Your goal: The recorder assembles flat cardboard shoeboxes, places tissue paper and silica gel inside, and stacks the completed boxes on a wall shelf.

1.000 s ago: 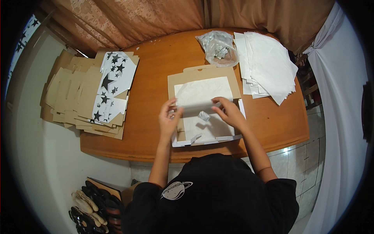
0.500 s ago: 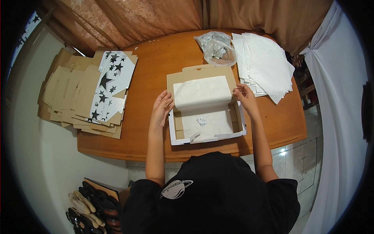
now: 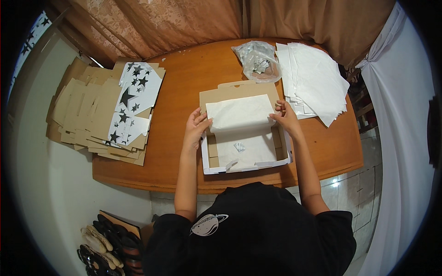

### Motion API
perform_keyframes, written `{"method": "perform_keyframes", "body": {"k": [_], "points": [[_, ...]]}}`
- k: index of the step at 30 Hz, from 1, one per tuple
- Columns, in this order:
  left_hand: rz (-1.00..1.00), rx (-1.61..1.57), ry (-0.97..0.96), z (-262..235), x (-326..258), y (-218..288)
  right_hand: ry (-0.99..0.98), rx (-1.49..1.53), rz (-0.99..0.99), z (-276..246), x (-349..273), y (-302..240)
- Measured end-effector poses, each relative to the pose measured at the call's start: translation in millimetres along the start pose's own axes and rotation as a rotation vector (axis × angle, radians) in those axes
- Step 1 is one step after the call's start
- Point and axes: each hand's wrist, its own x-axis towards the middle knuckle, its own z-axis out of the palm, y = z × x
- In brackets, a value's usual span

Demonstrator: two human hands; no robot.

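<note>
In front of me on the table stands an open cardboard box [image 3: 205, 169], white outside and brown inside, its lid [image 3: 208, 98] raised at the far side. A white paper sheet [image 3: 239, 110] lines the box and curves up against the lid. On the paper in the bottom lies a small silvery piece [image 3: 239, 147], too small to name. My left hand [image 3: 195, 129] pinches the left edge of the raised paper with thumb and fingers. At the opposite edge, my right hand [image 3: 287, 119] holds the paper the same way, the thumb reaching inward.
Flattened brown cardboard boxes [image 3: 87, 101] are piled at the left, a star-printed white one [image 3: 149, 99] on top. Beyond the box sits a clear plastic bag [image 3: 260, 62] with silvery pieces. White paper sheets [image 3: 317, 83] are stacked at right. Shoes [image 3: 108, 246] stand below left.
Both hands have moved inward from the sides of the lid onto the paper's edges. The curled part of the paper has come slightly nearer to me.
</note>
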Motion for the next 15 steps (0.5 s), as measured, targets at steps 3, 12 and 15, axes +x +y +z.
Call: {"method": "perform_keyframes", "body": {"k": [3, 12, 15], "points": [[0.034, 0.033, 0.010, 5.3, -2.1, 2.4, -0.051, -0.005, 0.026, -3.7, -2.3, -1.9], [0.206, 0.123, -0.101, 1.5, 2.2, -4.6, -0.141, 0.087, 0.000, -10.0, -6.6, -7.7], [0.267, 0.089, -0.158, 5.1, -2.3, 0.4, -0.198, 0.095, -0.030, -14.4, -5.5, 1.1]]}}
